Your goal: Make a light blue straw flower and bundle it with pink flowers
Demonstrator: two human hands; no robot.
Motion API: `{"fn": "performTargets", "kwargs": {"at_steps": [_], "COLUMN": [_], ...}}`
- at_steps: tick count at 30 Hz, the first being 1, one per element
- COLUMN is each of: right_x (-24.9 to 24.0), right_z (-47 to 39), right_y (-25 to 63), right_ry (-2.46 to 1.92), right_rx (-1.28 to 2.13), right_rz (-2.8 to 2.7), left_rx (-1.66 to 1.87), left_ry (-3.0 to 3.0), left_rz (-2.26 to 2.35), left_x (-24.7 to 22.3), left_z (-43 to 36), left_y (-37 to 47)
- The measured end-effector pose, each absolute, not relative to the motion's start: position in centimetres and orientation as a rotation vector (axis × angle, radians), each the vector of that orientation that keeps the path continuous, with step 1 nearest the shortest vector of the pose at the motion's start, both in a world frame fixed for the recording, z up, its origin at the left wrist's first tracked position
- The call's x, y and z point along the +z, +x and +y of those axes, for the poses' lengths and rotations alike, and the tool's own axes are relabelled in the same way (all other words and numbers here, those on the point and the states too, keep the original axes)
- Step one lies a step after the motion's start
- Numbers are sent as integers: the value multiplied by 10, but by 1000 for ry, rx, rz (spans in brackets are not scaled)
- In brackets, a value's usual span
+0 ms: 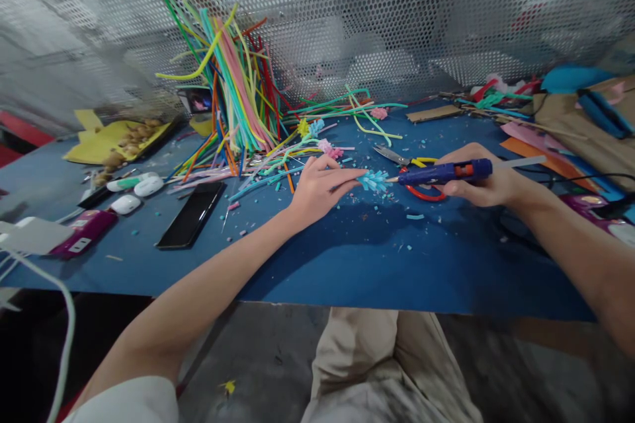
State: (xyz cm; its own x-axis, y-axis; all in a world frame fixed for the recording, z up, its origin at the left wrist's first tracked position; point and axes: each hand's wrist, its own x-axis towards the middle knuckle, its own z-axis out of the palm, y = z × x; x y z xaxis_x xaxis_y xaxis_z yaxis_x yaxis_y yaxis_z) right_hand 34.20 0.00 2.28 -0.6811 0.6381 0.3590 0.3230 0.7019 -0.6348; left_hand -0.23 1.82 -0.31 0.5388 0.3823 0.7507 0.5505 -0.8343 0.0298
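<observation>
Between the fingertips of my left hand (320,192) is a light blue fuzzy flower-like piece (375,180). My right hand (479,178) is wrapped round a dark blue glue gun (441,172), with a pale glue stick (520,162) poking out of its back end. The gun's nozzle points left and meets or nearly meets the blue piece; exact contact is hard to tell. Just behind and under the gun lie red-handled scissors (425,194) and a tool with yellow handles (391,156). A pink fuzzy piece (330,149) rests behind my left hand.
A tall bundle of coloured pipe cleaners (238,92) stands at the back left. A black phone (191,217), a purple power strip (84,234) and a yellow tray (106,145) are on the left of the blue table (307,271). Brown paper (560,112) and cables lie right.
</observation>
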Motion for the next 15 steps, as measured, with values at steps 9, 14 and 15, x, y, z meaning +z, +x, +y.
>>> {"fn": "performTargets", "kwargs": {"at_steps": [9, 14, 15], "right_x": [23, 23, 24], "right_z": [-4, -3, -2], "right_y": [341, 342, 343], "right_ry": [-778, -797, -809], "right_rx": [718, 742, 743], "right_rz": [-2312, -2330, -2346], "left_rx": [-1185, -1189, -1188], "left_ry": [-2569, -2562, -2562], "left_rz": [-836, -852, -858], "left_x": [-5, -6, -6], "left_z": [18, 18, 19], "left_y": [-2, -2, -3]}}
